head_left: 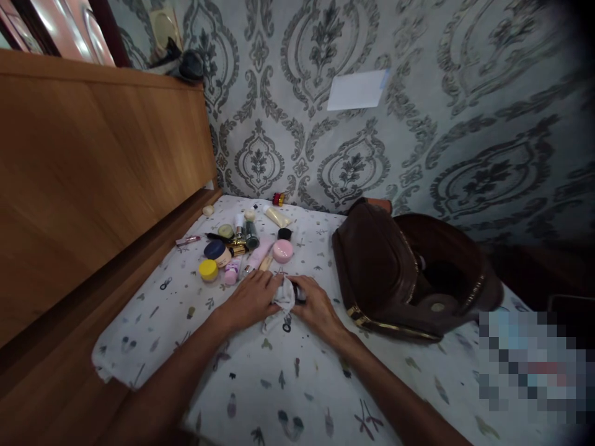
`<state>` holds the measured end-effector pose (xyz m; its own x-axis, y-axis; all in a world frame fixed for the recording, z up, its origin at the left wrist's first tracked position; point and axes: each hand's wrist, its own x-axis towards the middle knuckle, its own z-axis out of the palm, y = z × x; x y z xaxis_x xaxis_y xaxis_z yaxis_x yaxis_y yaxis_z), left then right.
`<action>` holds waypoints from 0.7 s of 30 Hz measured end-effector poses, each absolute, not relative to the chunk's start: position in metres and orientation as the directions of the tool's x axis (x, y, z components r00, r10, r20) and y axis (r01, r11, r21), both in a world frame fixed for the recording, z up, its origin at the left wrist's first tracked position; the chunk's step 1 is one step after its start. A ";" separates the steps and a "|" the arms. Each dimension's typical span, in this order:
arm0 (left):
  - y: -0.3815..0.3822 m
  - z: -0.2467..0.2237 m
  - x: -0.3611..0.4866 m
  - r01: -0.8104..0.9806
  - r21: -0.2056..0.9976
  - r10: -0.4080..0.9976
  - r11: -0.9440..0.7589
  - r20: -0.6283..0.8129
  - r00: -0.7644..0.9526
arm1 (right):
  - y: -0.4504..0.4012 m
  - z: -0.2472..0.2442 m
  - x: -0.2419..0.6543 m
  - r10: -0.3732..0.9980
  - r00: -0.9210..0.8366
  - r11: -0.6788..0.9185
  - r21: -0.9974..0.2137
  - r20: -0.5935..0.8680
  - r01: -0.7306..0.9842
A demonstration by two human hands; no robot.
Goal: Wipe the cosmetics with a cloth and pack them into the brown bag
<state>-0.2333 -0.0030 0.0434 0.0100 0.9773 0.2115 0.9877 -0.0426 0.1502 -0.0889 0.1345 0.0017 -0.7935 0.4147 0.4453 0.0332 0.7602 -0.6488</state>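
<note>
My left hand (253, 298) pinches a crumpled white cloth or wipe (284, 294) from the left. On the other side, my right hand (317, 308) is closed around a small dark object (299, 292), mostly hidden by its fingers and pressed against the cloth. Just beyond both hands lie cosmetics: a pink round jar (282, 251), a pale pink tube (260, 253), a black cap (284, 233) and a pink-and-purple bottle (231, 272). A yellow-lidded jar (208, 270) and a blue-lidded jar (217, 253) sit left of them.
An open brown leather bag (372, 263) rests on the patterned white sheet (320, 384) at the right. A cream tube (277, 217) and a red-and-gold item (277, 199) lie near the wall. Wooden furniture (102, 148) borders the left side. A pixelated patch covers the lower right.
</note>
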 end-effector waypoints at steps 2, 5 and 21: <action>-0.004 0.043 -0.233 0.986 0.154 0.973 -0.070 0.230 0.033 | 0.133 0.002 -0.089 0.428 -0.782 0.754 -0.656 0.453 0.032; -0.005 0.042 -0.235 0.982 0.171 0.968 -0.084 0.249 0.040 | 0.131 0.002 -0.088 0.438 -0.777 0.742 -0.670 0.452 0.029; -0.006 0.046 -0.242 0.633 0.774 0.919 -0.024 0.267 -0.291 | 0.119 0.014 -0.078 0.378 -0.703 0.795 -0.600 0.602 -0.086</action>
